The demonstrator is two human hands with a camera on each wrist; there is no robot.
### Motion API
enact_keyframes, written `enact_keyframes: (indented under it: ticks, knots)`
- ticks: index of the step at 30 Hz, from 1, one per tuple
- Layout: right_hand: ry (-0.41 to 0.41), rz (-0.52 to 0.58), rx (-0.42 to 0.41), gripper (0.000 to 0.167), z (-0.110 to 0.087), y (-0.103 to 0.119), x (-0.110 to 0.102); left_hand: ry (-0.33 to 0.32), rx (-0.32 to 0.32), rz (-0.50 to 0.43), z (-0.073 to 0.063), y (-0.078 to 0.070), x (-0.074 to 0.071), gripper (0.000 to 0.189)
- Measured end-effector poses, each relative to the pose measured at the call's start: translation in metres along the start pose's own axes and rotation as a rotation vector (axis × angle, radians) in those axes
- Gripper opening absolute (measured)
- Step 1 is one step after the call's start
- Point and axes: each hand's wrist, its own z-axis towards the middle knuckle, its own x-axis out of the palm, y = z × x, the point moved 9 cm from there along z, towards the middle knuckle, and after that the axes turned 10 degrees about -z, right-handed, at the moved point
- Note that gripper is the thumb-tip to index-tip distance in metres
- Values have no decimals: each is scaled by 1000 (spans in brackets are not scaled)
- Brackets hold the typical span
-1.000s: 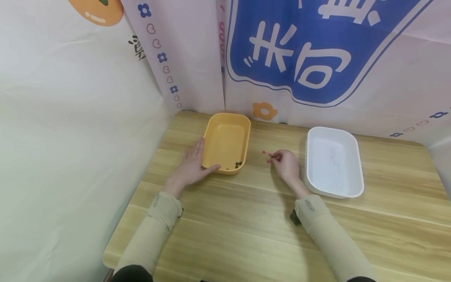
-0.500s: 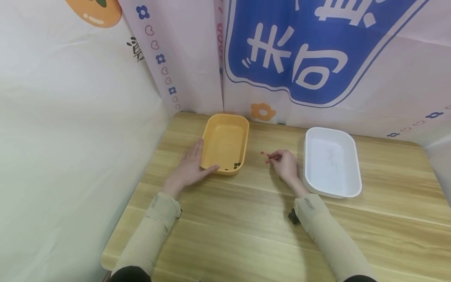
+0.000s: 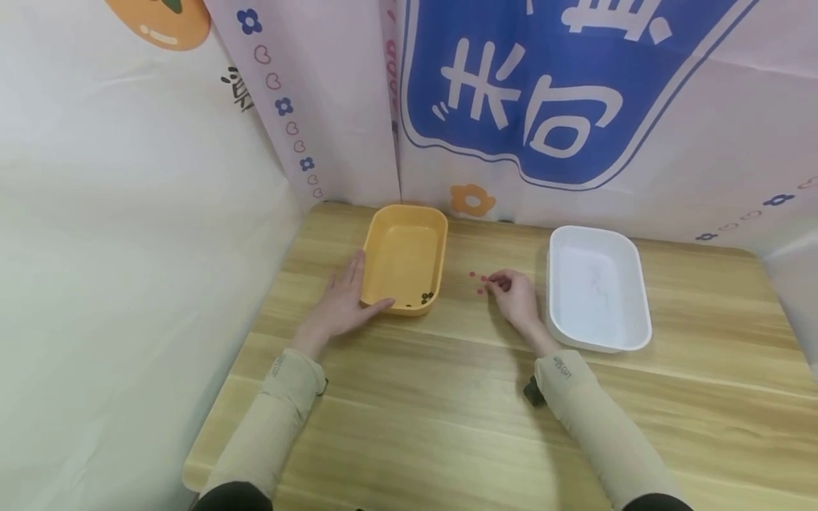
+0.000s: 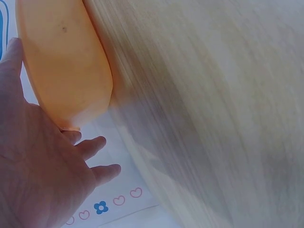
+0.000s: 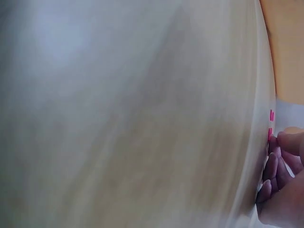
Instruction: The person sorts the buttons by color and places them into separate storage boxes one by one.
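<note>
Orange tray (image 3: 404,248), white tray (image 3: 597,287), pink beads (image 3: 476,282), pale wood-grain table (image 3: 447,411), beige sleeves (image 3: 275,419)

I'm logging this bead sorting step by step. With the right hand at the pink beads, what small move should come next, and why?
Probably close the right hand fingertips on one of the pink beads and lift it. The fingers are curled right beside the loose beads on the table, and whether one is already pinched cannot be told. The left hand rests against the orange tray, which holds only dark beads.
</note>
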Motion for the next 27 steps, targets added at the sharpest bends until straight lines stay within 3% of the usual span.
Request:
enact_keyframes:
  ticks: [12, 21, 27]
  knots:
    - [-40, 72, -41, 22, -6, 8, -12, 13, -6, 8, 0, -1, -1, 126]
    - [-187, 139, -258, 16, -16, 44, -28, 8, -6, 10, 1, 0, -1, 127]
    - [-209, 196, -347, 16, -29, 74, -30, 3, -4, 11, 2, 0, -1, 127]
